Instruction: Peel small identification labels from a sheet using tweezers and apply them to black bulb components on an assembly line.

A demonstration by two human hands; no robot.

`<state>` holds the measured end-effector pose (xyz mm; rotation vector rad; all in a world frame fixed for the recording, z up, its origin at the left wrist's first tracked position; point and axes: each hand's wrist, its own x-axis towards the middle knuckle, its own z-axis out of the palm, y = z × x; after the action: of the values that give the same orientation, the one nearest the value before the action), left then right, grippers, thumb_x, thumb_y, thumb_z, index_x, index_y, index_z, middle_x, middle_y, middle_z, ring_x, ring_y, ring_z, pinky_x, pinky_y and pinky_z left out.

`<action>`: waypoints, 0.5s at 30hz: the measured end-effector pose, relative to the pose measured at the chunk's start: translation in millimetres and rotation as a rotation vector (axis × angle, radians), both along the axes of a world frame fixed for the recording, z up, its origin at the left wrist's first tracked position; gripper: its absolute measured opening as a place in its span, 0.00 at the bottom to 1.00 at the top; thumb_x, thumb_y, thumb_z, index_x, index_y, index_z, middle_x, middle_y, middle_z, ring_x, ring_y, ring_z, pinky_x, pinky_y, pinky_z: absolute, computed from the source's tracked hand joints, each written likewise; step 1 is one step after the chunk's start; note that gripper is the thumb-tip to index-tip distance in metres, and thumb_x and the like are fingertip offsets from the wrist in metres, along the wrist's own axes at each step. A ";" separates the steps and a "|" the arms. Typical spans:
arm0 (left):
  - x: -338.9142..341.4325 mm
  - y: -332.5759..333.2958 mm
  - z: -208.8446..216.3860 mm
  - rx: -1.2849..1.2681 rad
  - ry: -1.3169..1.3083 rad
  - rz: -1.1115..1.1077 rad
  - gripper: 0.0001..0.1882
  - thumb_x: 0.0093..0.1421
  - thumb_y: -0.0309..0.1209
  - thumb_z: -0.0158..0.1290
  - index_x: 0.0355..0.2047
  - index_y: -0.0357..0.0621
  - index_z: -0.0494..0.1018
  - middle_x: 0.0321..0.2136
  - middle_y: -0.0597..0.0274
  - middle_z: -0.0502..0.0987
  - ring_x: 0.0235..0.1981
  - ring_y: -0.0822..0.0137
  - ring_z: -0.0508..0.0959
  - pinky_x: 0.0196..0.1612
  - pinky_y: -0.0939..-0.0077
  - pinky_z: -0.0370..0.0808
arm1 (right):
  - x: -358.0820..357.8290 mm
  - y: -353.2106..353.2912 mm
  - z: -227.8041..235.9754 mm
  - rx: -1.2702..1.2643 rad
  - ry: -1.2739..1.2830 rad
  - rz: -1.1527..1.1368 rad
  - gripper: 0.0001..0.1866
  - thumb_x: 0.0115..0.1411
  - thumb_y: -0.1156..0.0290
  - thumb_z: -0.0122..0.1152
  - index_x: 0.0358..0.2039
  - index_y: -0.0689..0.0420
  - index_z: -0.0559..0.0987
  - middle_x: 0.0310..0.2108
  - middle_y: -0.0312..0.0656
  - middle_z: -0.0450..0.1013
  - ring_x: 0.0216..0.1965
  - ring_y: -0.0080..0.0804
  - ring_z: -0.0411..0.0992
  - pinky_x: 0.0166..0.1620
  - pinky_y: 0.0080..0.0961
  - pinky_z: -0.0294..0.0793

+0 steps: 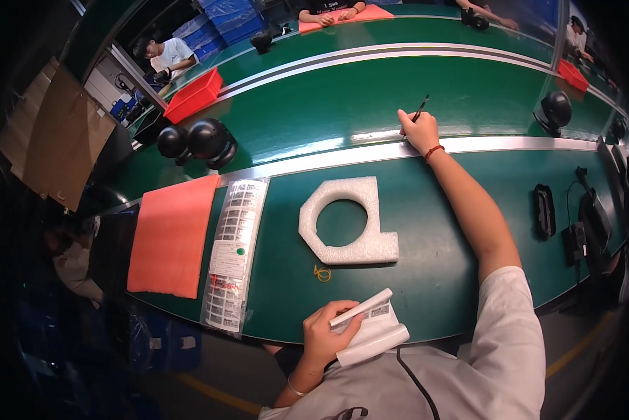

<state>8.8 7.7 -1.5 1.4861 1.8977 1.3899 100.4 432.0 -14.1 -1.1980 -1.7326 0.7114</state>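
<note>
a red bin [194, 95] stood at the far left edge of the green table [426, 273], its contents too dim to tell; a clear bag of printed label sheets [233, 252] lay beside an orange mat [172, 234]. the right hand [419, 131] was stretched far out over the metal rail [510, 144], fingers clamped around a black pen [420, 108] that pointed up and away. the left hand [327, 332] sat close to the body at the near edge, fingers closed on a white folded card [370, 323]. a white foam block with a round hole [348, 220] lay between the two hands, touching neither, with a yellow rubber band [321, 273] just beside it
</note>
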 end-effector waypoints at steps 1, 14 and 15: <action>0.0 0.1 -0.2 0.001 0.000 0.000 0.11 0.49 0.25 0.65 0.33 0.39 0.77 0.27 0.56 0.81 0.27 0.66 0.82 0.32 0.76 0.78 | 1.2 2.4 -2.2 -0.007 -0.011 -0.010 0.26 0.59 0.52 0.54 0.15 0.61 0.81 0.14 0.44 0.75 0.20 0.40 0.75 0.32 0.34 0.74; -1.1 0.5 -0.1 0.004 0.012 0.005 0.11 0.49 0.24 0.65 0.34 0.39 0.77 0.26 0.56 0.81 0.26 0.65 0.82 0.31 0.76 0.77 | 11.1 12.4 5.1 -0.040 -0.135 -0.103 0.30 0.60 0.46 0.52 0.14 0.59 0.79 0.15 0.42 0.75 0.22 0.41 0.76 0.33 0.36 0.75; -0.9 0.5 0.0 0.008 0.014 0.003 0.11 0.49 0.24 0.65 0.34 0.39 0.77 0.26 0.56 0.81 0.26 0.66 0.82 0.31 0.76 0.77 | 12.4 13.3 2.5 0.012 -0.098 -0.137 0.32 0.61 0.46 0.52 0.11 0.61 0.79 0.11 0.43 0.72 0.17 0.37 0.73 0.28 0.33 0.73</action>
<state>7.9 8.3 -1.5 1.5010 1.9064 1.3930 112.8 445.3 -11.6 -1.3492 -1.7124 0.5682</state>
